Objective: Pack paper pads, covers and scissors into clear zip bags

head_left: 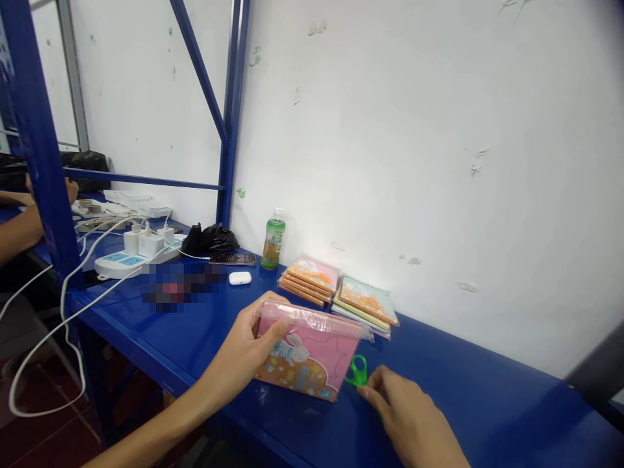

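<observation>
Our left hand (pixel 260 338) pinches the pink rabbit-print packet (pixel 307 354) between thumb and fingers, holding it tilted above the blue table (pixel 453 396) | our right hand (pixel 368 385), fingers curled, meets the green scissors (pixel 359 370); we cannot tell if it grips | behind the packet, we see two stacks of wrapped packets (pixel 309 278) near a green-labelled bottle (pixel 273 240)

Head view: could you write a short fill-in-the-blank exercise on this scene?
The left hand holds a packet picturing a long-eared ____. The right hand is at scissors with ____ handles. The table under the bottle is ____. The wall behind is ____.
Missing words: rabbit; green; blue; white.
</observation>
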Demonstrator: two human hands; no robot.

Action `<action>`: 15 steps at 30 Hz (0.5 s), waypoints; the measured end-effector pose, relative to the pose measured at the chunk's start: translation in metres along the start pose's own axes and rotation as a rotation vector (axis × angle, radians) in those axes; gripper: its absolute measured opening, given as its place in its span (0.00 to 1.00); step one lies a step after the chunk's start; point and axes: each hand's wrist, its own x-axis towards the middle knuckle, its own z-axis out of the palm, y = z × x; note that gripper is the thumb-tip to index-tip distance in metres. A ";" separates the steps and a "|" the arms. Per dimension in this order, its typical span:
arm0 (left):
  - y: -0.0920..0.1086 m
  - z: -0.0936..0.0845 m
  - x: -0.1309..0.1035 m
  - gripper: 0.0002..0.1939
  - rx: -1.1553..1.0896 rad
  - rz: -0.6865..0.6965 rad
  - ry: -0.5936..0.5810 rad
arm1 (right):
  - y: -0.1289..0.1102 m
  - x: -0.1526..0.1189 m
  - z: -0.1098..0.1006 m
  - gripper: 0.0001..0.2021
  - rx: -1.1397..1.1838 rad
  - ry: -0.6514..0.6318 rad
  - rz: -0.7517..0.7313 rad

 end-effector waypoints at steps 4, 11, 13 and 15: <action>0.001 0.000 0.001 0.11 0.007 0.000 -0.008 | -0.014 -0.002 -0.028 0.11 0.340 0.042 -0.065; 0.000 0.000 0.002 0.11 0.020 0.009 -0.034 | -0.035 -0.024 -0.059 0.17 0.473 0.260 -0.069; -0.001 0.000 0.003 0.12 0.024 -0.003 -0.043 | -0.031 -0.027 -0.062 0.19 0.462 0.310 -0.075; -0.003 0.000 0.003 0.12 0.033 -0.015 -0.046 | -0.024 -0.027 -0.065 0.21 0.439 0.381 -0.063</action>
